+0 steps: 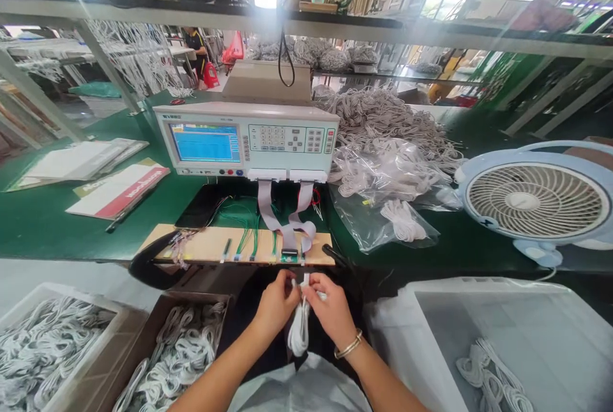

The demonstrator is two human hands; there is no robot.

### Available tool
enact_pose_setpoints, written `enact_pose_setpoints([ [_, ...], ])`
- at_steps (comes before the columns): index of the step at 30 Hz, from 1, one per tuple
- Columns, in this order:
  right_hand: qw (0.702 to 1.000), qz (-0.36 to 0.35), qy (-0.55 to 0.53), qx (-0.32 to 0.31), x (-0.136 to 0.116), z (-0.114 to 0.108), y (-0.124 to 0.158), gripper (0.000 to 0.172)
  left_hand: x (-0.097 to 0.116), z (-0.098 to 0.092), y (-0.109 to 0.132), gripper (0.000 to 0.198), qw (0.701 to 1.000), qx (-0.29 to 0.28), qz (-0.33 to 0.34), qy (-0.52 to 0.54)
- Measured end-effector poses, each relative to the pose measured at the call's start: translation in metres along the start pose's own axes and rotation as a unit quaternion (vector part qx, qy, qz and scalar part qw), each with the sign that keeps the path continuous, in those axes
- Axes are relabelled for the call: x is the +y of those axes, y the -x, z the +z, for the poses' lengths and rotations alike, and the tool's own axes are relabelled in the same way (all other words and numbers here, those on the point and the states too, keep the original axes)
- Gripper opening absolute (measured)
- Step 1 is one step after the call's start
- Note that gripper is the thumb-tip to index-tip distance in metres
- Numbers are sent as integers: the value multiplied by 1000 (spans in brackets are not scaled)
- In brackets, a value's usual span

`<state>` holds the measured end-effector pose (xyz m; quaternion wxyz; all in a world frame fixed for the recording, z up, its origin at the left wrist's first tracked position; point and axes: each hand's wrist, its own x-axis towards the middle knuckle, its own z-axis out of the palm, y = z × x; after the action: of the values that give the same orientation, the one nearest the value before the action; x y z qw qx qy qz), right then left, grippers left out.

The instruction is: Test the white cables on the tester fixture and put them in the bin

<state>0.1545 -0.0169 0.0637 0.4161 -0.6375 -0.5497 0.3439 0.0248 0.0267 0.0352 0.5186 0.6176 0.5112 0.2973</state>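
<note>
Close to my body, a coiled white cable (299, 330) hangs in a bundle below my fingers. My left hand (276, 303) is closed, its thumb and forefinger pinching the cable from the left. From the other side my right hand (331, 308) grips the cable near a small white plug (306, 279), just in front of the board's edge. A green connector board (289, 257) with grey ribbon cable (268, 204) sits on the wooden board (201, 249) directly ahead. The ribbons run up to a tester (249, 137) with a lit blue screen.
A crate of cables (129, 317) and a cardboard box (163, 300) stand on the left. At right is a white bin (479, 283) holding a few coils, below a blue fan (536, 201). Bagged cables (393, 172) and booklets (119, 190) lie on the green table.
</note>
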Motion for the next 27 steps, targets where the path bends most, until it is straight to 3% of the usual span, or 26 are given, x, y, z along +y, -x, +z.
enact_pose_setpoints([
  [2, 995, 52, -79, -5, 3, 2, -9, 19, -2, -4, -3, 17, 1000, 14, 4, 26],
  [4, 989, 88, -120, -12, 4, 3, -16, 20, -2, -6, -4, 21, 990, 9, -20, 136],
  [7, 984, 110, -143, -14, 3, 3, -22, 19, -2, -10, -3, 37, 942, -20, -109, 316],
  [11, 973, 143, -183, -11, 2, 6, -22, 18, -8, -22, -1, 43, 897, -53, -206, 388],
  [17, 979, 118, -167, 11, 1, 9, -19, 16, -8, -36, 2, 46, 915, -40, -164, 366],
  [21, 979, 107, -175, 8, 1, 9, -19, 15, -5, -37, 3, 42, 942, -44, -127, 306],
  [27, 981, 91, -170, 24, -1, 9, -18, 16, -19, -35, 0, 30, 969, -78, -114, 203],
])
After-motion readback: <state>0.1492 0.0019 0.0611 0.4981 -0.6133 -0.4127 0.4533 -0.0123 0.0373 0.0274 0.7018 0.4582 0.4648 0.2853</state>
